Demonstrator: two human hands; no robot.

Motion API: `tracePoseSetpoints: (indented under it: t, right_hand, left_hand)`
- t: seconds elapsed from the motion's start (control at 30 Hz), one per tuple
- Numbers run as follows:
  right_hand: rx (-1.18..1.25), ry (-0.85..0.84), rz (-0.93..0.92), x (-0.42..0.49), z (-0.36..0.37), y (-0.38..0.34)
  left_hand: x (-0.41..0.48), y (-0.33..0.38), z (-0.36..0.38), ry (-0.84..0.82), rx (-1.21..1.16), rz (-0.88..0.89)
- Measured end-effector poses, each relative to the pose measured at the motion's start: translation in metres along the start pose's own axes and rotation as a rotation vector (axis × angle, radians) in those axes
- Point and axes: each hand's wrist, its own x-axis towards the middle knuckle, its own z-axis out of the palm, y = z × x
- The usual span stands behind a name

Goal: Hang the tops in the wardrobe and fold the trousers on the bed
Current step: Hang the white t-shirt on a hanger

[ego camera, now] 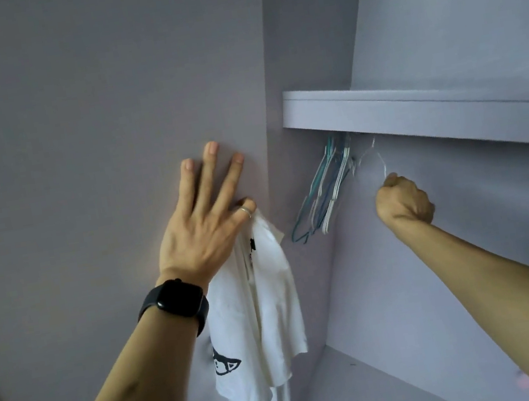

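Early in the job, by the look of it; busy with the hanging half, on one top only. Pinching a white top (259,305) with the left grip (198,231), forefinger curled over the cloth near its upper edge, thumb hidden behind; pressing the other three fingers (211,149), straight and fanned, flat against the wardrobe side panel (71,127); letting the top hang loose down the panel's edge, with a dark print low on the cloth, not on any hanger yet. Wearing a dark watch (176,299) at that wrist and a ring (245,211) on the curled finger. Reaching with the right grip (402,201) up under the shelf (415,110); clenched to a fist round the lower part of a thin clear hanger (374,157), with its hook end rising from the knuckles toward the shelf's underside; cannot tell whether hooked on a rail there, any rail being hidden. Just left of that, a bunch of blue and white hangers (324,191), all bare, slanting down from the same spot; no top hung among them within view. Left to do, as judged: free the clear hanger, thread it into the white top, hook it back; then any other tops; then the trousers on the bed, neither in sight here.
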Motion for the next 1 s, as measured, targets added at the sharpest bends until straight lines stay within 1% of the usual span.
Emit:
tracePoseSetpoints:
  t: [0.13, 0.2, 0.3, 0.37, 0.43, 0.5, 0.57, 0.63, 0.7, 0.83, 0.93, 1.0]
  right_hand:
    - [0.001, 0.001, -0.008, -0.002, -0.038, 0.016]
    - [0.013, -0.015, -0.013, -0.017, -0.051, 0.033]
    - [0.104, -0.049, -0.033, -0.052, -0.074, 0.067]
    - [0.193, -0.075, 0.007, -0.080, -0.097, 0.094]
    - [0.286, -0.093, 0.091, -0.115, -0.116, 0.122]
    - [0.367, -0.133, 0.221, -0.152, -0.136, 0.154]
    - [0.423, -0.172, 0.255, -0.185, -0.136, 0.176]
    - [0.465, -0.194, 0.301, -0.211, -0.142, 0.194]
    - [0.515, -0.214, 0.340, -0.236, -0.147, 0.206]
    - [0.654, -0.282, 0.418, -0.266, -0.153, 0.225]
    - [0.771, -0.331, 0.448, -0.274, -0.155, 0.231]
    - [0.867, -0.378, 0.469, -0.275, -0.155, 0.231]
  left_hand:
    - [0.004, -0.001, -0.002, -0.044, -0.002, 0.000]
    - [0.006, -0.003, -0.004, -0.067, -0.047, -0.005]
    - [0.008, -0.010, -0.009, -0.119, -0.143, 0.004]
    - [0.012, -0.011, -0.016, -0.173, -0.209, -0.028]
    - [0.009, 0.000, -0.031, -0.220, -0.320, -0.124]
    - [0.000, 0.026, -0.050, -0.261, -0.488, -0.247]
    - [-0.021, 0.047, -0.065, -0.281, -0.645, -0.418]
    - [-0.035, 0.075, -0.084, -0.328, -0.751, -0.506]
    - [-0.048, 0.105, -0.107, -0.405, -0.811, -0.546]
    - [-0.070, 0.151, -0.144, -0.643, -0.950, -0.567]
    - [-0.082, 0.167, -0.158, -0.799, -1.036, -0.592]
    - [-0.088, 0.175, -0.163, -0.856, -1.066, -0.562]
